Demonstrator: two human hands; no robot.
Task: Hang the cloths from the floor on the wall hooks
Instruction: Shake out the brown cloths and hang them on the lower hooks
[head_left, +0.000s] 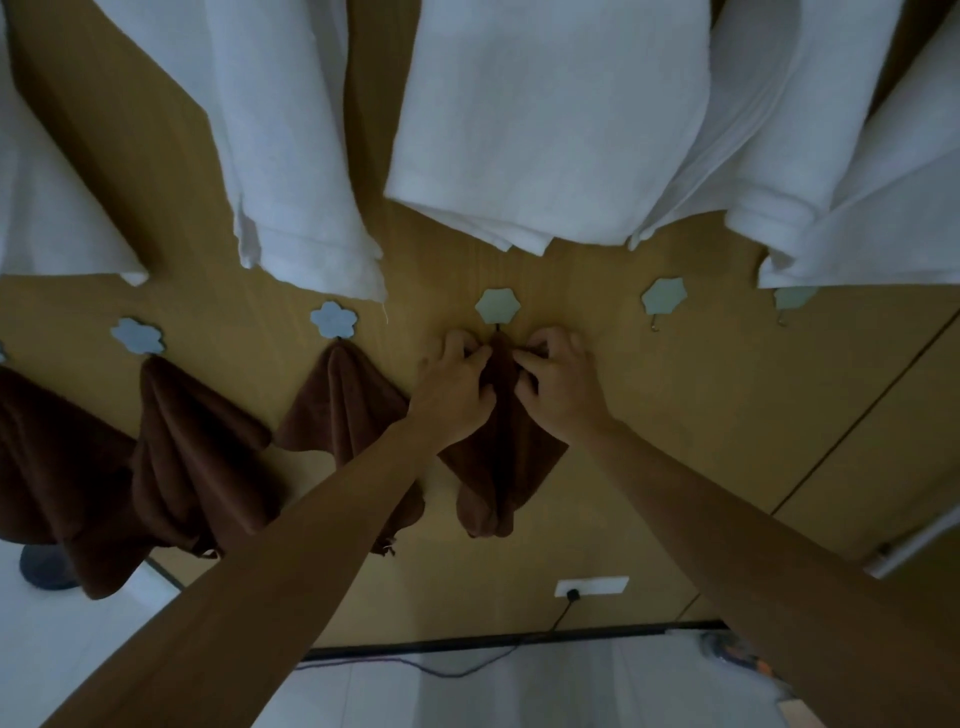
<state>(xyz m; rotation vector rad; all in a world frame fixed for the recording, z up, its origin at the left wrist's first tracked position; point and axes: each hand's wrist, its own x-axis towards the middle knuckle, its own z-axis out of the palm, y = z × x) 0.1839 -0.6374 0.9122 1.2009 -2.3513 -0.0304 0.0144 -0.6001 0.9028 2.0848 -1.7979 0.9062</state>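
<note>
Two bare forearms reach in from 7 and 5 o'clock toward the wooden wall (675, 415). The left hand (457, 387) and right hand (556, 387) flank the top of a brown cloth (501, 452), their fingers curled and pinching its gathered upper edge from 9 and 3 o'clock. The cloth's tip sits just under a flower-shaped hook (497, 307) at 12 o'clock of the hands; I cannot tell whether it is caught on it. Toward 9 o'clock, three hung brown cloths (343, 405) droop from similar hooks. Toward 3 o'clock, two free hooks (663, 296) show their metal prongs. White towels (545, 119) hang farthest off, at 12 o'clock.
</note>
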